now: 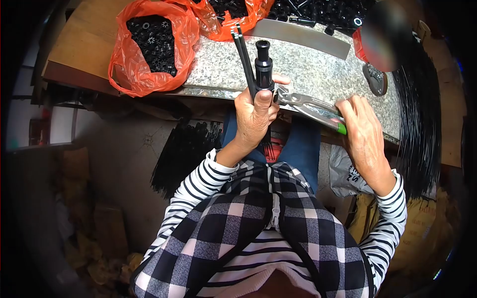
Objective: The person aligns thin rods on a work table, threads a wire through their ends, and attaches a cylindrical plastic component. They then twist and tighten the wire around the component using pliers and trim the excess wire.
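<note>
My left hand (254, 119) is wrapped round a black cylindrical fitting (264, 69) with a ringed top, held upright just over the table's front edge. Several thin black rods (243, 59) rise beside the fitting from the same grip, their tips bare and shiny. In my right hand (366, 139) are metal pliers (313, 105) with green on the handles. The pliers' jaws reach the fitting's side by my left fingers; whether they grip anything there is hidden.
A speckled stone-like tabletop (213, 62) lies ahead. On it are an orange plastic bag (186, 37) of small black toothed parts, loose black parts (318, 12), a curved metal strip (303, 39) and a small dark dish (376, 79). Long black rods (420, 114) hang over the right edge.
</note>
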Tool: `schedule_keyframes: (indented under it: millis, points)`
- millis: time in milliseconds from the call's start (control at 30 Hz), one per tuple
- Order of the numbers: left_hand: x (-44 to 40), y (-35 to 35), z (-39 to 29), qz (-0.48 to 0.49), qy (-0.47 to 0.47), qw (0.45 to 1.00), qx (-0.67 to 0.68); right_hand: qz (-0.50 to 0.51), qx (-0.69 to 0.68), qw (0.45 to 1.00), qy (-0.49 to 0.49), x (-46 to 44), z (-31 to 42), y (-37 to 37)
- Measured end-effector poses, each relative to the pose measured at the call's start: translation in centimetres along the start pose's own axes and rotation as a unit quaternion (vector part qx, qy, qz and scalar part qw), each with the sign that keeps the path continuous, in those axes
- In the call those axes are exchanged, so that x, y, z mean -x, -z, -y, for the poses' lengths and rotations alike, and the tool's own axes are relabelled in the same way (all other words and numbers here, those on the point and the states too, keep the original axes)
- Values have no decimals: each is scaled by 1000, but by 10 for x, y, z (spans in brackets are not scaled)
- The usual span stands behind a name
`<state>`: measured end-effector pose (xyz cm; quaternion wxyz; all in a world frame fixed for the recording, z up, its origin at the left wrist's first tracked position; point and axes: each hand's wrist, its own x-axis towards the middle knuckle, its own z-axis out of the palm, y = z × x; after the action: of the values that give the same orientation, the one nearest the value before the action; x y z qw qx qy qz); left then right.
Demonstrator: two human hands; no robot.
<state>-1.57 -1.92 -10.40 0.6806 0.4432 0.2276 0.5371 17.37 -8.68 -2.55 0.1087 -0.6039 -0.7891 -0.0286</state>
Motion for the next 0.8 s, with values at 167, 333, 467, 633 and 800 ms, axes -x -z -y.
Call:
schedule_keyframes:
  millis: [167,333,467,633,800]
  points:
    - [3,4,0,20,-7,1000,-9,49,81,989,109,7,0,22]
    - [1,4,0,9,-12,1000,-26,372,-616,665,-200,10,6,18]
    - [1,7,-1,30,-4,999,-29,350,-450,820,-60,5,-2,28]
    - [1,11,-3,16,2,1000,-15,97,-229,968,27,20,3,28]
    - [2,10,-2,60,9,998,-15,388,-784,343,-343,38,-4,-19]
